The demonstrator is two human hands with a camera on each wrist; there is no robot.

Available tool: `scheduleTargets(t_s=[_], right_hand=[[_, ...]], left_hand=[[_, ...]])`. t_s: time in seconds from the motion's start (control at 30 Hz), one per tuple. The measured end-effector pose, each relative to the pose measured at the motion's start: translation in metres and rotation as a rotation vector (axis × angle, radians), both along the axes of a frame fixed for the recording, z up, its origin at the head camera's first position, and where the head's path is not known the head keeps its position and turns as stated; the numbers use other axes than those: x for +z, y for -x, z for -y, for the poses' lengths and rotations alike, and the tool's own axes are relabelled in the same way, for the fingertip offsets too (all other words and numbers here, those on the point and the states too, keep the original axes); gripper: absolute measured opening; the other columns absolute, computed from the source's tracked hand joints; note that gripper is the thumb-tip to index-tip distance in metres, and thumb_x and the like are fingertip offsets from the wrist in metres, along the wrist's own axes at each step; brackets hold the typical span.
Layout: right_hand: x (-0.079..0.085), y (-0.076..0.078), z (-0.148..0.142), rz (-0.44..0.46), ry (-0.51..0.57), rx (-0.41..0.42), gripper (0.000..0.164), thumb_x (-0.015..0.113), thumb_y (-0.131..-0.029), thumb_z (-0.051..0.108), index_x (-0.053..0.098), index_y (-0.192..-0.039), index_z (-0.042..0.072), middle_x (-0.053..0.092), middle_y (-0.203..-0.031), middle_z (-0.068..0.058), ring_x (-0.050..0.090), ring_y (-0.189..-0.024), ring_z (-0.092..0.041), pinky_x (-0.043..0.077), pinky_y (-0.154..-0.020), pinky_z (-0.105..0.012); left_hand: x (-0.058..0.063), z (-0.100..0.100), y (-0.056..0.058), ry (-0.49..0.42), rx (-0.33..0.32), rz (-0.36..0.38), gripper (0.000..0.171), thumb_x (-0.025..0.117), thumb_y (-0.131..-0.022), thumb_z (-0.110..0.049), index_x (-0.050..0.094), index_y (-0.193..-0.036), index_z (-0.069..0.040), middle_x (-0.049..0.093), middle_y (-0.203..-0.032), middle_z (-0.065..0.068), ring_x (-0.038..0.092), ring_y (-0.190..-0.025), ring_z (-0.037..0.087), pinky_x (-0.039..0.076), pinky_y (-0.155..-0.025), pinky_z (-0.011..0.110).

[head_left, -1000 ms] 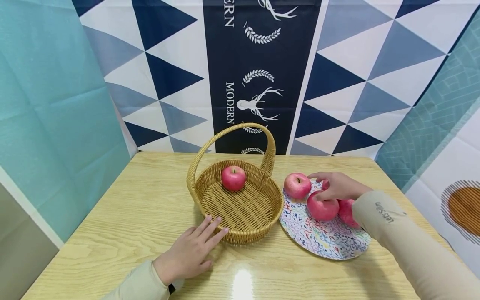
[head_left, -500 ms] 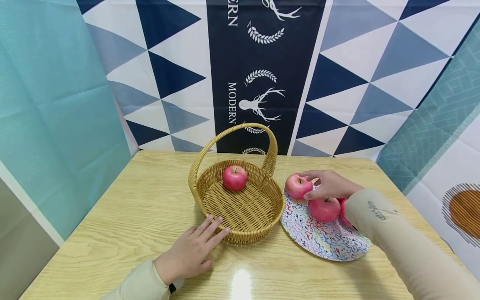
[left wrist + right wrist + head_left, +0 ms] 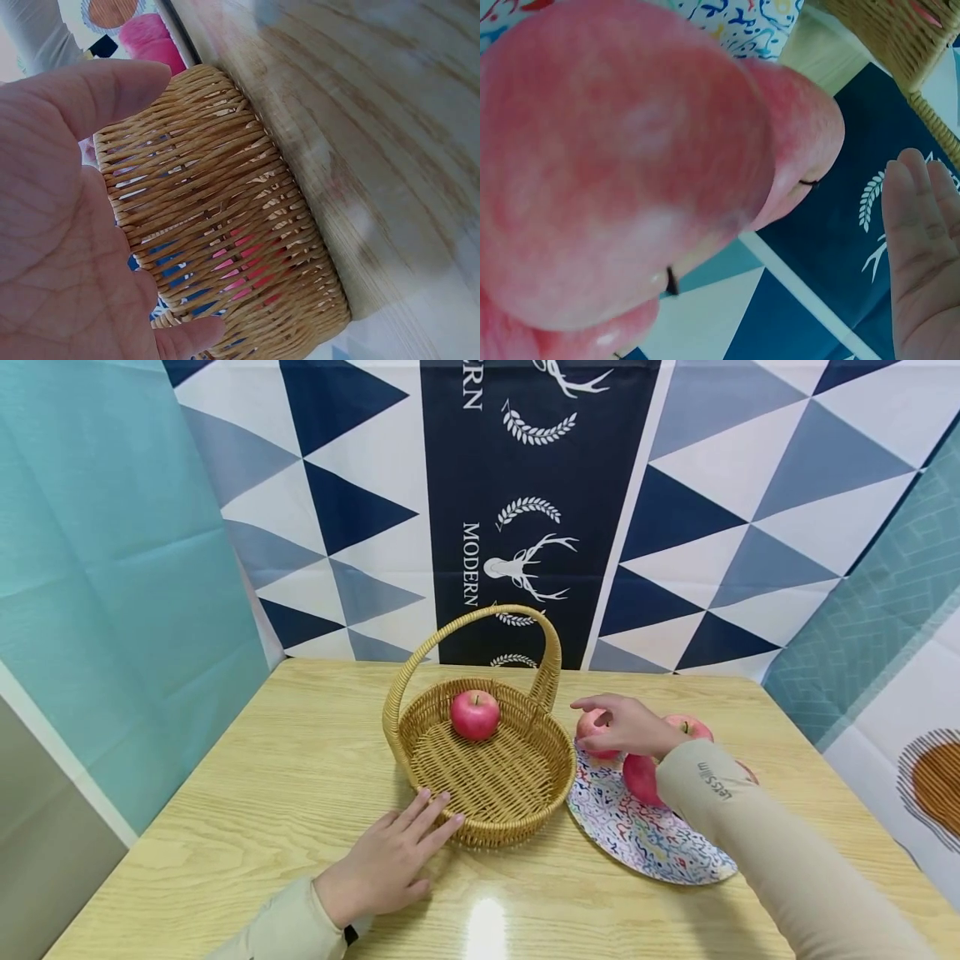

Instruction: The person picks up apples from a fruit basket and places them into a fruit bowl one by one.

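Note:
My left hand (image 3: 390, 864) rests its straight fingers on the near rim of a round wicker basket (image 3: 491, 835). In the left wrist view, the thumb and fingers lie along the basket's woven side (image 3: 210, 195). One red apple (image 3: 475, 715) sits inside, toward the back. Over the leftmost apple (image 3: 592, 724) on the patterned round plate (image 3: 652, 852), my right hand (image 3: 630, 727) spreads thumb and fingers around its near side. The right wrist view shows the fingers (image 3: 919, 225) straight and apart from the apples. Another apple (image 3: 642, 778) is partly hidden by the sleeve.
Behind the right wrist lies another apple (image 3: 690, 727), and the edge of one more (image 3: 748, 771) shows beside the sleeve. The basket's tall arched handle (image 3: 551, 668) rises near the right hand. A patterned cloth (image 3: 525, 527) hangs behind the wooden table (image 3: 247, 793).
My right hand has moved left, from above the middle apples to the leftmost apple on the plate. My left hand stays on the basket rim. The head view has shifted slightly.

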State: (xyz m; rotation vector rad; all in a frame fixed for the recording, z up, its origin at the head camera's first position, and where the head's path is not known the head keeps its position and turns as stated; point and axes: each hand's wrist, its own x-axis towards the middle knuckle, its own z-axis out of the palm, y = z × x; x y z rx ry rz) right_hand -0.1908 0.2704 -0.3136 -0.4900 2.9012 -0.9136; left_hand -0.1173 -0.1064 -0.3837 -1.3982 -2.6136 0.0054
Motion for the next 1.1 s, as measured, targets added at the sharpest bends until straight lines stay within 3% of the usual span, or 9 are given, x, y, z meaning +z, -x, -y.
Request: scheduleTargets(t_s=[0.3, 0.43, 0.53, 0.6, 0.67, 0.77, 0.87, 1.1], right_hand=[[0.002, 0.007, 0.012, 0.082, -0.054, 0.038, 0.072, 0.076, -0.078, 0.034, 0.049, -0.139, 0.005, 0.056, -0.127, -0.022, 0.058, -0.109, -0.037, 0.054, -0.081, -0.042], [0.008, 0.009, 0.019, 0.167, -0.093, 0.107, 0.077, 0.076, -0.078, 0.032, 0.045, -0.142, 0.006, 0.062, -0.105, -0.019, 0.061, -0.089, -0.03, 0.052, -0.061, -0.031], [0.013, 0.012, 0.024, 0.223, -0.126, 0.163, 0.079, 0.076, -0.078, 0.03, 0.041, -0.144, 0.005, 0.062, -0.104, -0.018, 0.059, -0.088, -0.029, 0.049, -0.056, -0.03], [0.016, 0.014, 0.028, 0.254, -0.133, 0.185, 0.082, 0.077, -0.078, 0.031, 0.039, -0.146, 0.006, 0.058, -0.12, -0.019, 0.059, -0.101, -0.034, 0.052, -0.065, -0.033], [0.02, 0.016, 0.03, 0.295, -0.12, 0.206, 0.085, 0.077, -0.078, 0.034, 0.036, -0.147, 0.006, 0.045, -0.141, -0.022, 0.051, -0.118, -0.043, 0.053, -0.08, -0.041], [0.025, 0.021, 0.034, 0.371, -0.108, 0.237, 0.09, 0.076, -0.078, 0.038, 0.03, -0.15, 0.006, 0.033, -0.149, -0.024, 0.041, -0.127, -0.048, 0.041, -0.097, -0.054], [0.031, 0.025, 0.037, 0.41, -0.087, 0.283, 0.094, 0.074, -0.08, 0.038, 0.024, -0.151, 0.003, 0.029, -0.149, -0.028, 0.037, -0.129, -0.051, 0.035, -0.1, -0.06], [0.035, 0.037, 0.048, 0.427, -0.056, 0.297, 0.101, 0.074, -0.079, 0.045, 0.019, -0.152, 0.003, 0.027, -0.149, -0.031, 0.034, -0.131, -0.051, 0.033, -0.102, -0.059]], left_hand=[[0.001, 0.0, 0.0, 0.01, -0.009, -0.008, 0.08, 0.073, -0.08, -0.035, 0.038, -0.146, -0.008, 0.033, -0.15, 0.021, 0.034, -0.136, 0.039, 0.047, -0.092, 0.047], [0.002, -0.001, 0.0, 0.015, -0.011, -0.016, 0.08, 0.073, -0.08, -0.036, 0.039, -0.146, -0.007, 0.034, -0.149, 0.021, 0.034, -0.135, 0.039, 0.047, -0.093, 0.047], [0.002, -0.001, 0.0, 0.019, -0.005, -0.003, 0.079, 0.073, -0.08, -0.035, 0.038, -0.146, -0.008, 0.033, -0.15, 0.021, 0.033, -0.136, 0.039, 0.046, -0.093, 0.048], [0.001, -0.001, 0.0, 0.022, 0.0, 0.007, 0.079, 0.072, -0.081, -0.035, 0.037, -0.147, -0.008, 0.032, -0.15, 0.021, 0.033, -0.136, 0.038, 0.046, -0.093, 0.048], [0.002, -0.001, 0.0, 0.023, 0.001, 0.01, 0.079, 0.072, -0.081, -0.035, 0.037, -0.147, -0.008, 0.032, -0.15, 0.021, 0.032, -0.136, 0.038, 0.046, -0.094, 0.048], [0.001, -0.001, 0.001, 0.02, -0.006, -0.006, 0.079, 0.072, -0.081, -0.036, 0.037, -0.147, -0.008, 0.033, -0.15, 0.021, 0.033, -0.136, 0.039, 0.046, -0.094, 0.047], [0.001, -0.001, 0.001, 0.019, -0.013, -0.016, 0.079, 0.072, -0.081, -0.036, 0.038, -0.146, -0.007, 0.033, -0.15, 0.021, 0.034, -0.136, 0.039, 0.046, -0.095, 0.047], [0.003, -0.001, 0.0, 0.027, -0.001, 0.002, 0.079, 0.071, -0.081, -0.036, 0.037, -0.147, -0.008, 0.033, -0.15, 0.021, 0.033, -0.136, 0.039, 0.045, -0.094, 0.048]])
